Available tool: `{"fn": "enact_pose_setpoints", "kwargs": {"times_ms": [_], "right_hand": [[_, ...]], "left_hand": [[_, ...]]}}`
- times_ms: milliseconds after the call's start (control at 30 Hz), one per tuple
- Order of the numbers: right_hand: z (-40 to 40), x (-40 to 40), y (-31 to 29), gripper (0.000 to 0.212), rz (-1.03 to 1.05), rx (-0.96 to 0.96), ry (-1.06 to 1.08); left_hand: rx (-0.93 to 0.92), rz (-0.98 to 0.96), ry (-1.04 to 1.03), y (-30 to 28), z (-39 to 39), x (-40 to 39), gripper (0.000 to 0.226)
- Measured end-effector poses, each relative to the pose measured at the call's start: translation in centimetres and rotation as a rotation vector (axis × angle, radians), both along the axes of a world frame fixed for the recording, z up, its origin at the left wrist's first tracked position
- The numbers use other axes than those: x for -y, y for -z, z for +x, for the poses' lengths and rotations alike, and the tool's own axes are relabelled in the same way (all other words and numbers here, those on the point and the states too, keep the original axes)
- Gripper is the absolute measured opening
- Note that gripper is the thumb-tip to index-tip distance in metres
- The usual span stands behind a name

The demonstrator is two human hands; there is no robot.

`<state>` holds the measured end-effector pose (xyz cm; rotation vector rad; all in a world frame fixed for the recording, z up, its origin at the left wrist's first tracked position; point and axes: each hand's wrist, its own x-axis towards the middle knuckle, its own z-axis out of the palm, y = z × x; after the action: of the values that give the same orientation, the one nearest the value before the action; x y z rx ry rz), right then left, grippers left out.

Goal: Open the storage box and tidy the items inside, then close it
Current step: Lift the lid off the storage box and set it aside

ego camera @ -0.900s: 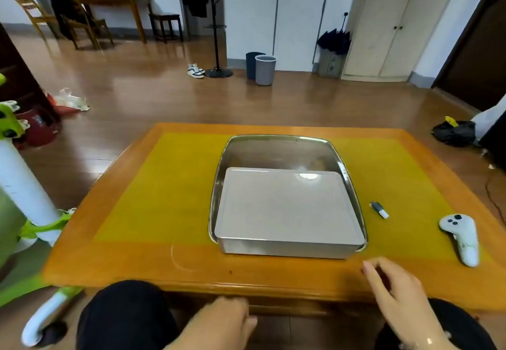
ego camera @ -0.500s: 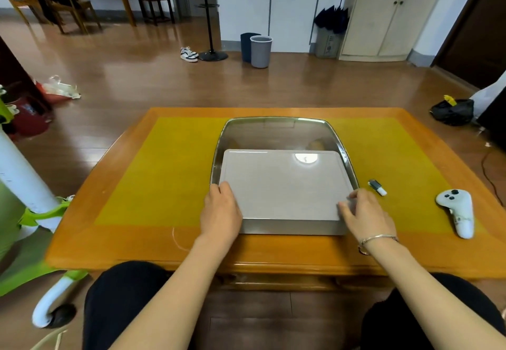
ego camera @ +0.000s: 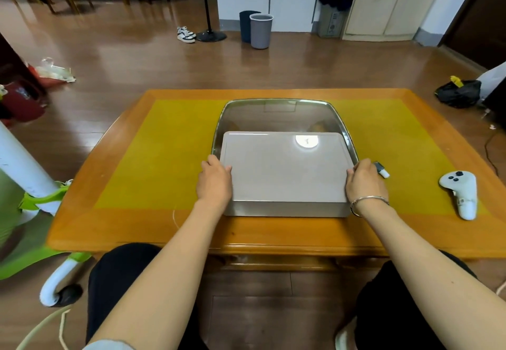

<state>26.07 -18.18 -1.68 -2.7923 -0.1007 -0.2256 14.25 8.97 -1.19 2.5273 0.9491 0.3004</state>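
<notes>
Both hands have slid farther up: my left hand and right hand clasp the stiff, slick lid of the storage box by its side edges.

Both forearms reach fwd from the bottom of the frame, bare, roughly parallel. Left hand has its fingers curled round the left edge of the storage box lid; right hand grips the opposite edge, knuckles up. A thin bangle circles the right wrist.
</notes>
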Motion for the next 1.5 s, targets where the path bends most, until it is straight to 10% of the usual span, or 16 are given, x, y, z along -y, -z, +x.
{"fn": "enact_pose_setpoints", "kwargs": {"times_ms": [1500], "right_hand": [[-0.6, 1.3, 1.9, 0.051, 0.044, -0.029, 0.129]], "left_hand": [[0.038, -0.109, -0.173, 0.6, -2.6, 1.5, 0.072]]}}
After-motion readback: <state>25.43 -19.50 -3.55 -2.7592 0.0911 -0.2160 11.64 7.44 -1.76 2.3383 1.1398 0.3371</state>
